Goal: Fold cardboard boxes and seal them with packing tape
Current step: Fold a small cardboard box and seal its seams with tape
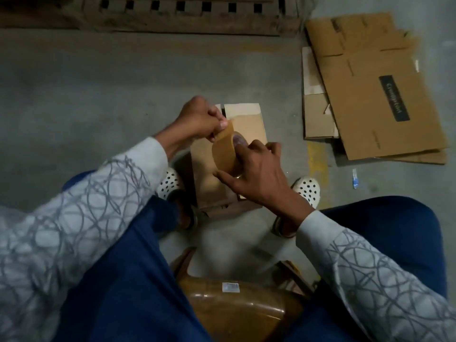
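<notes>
Head view: brown packing tape roll (222,155) above folded cardboard box (249,120)
Right hand (257,170) grips it; left hand (198,118) pinches its free end

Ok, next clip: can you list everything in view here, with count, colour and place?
brown packing tape roll: one, translucent brown, held above the box
small folded cardboard box: one, tan, on the floor between the feet
flattened cardboard sheets: stack, count unclear, brown, floor at right; top one has a black label
slatted wooden pallet: one, brown, top edge
glossy brown seat: one, white sticker, under the person
small blue-and-white scrap: one, floor at right
white perforated clogs: two, either side of the box
patterned grey sleeves: two
blue trousers: one pair
left grip: bare hand, pinches the tape's free end
right grip: bare hand, holds the roll
</notes>
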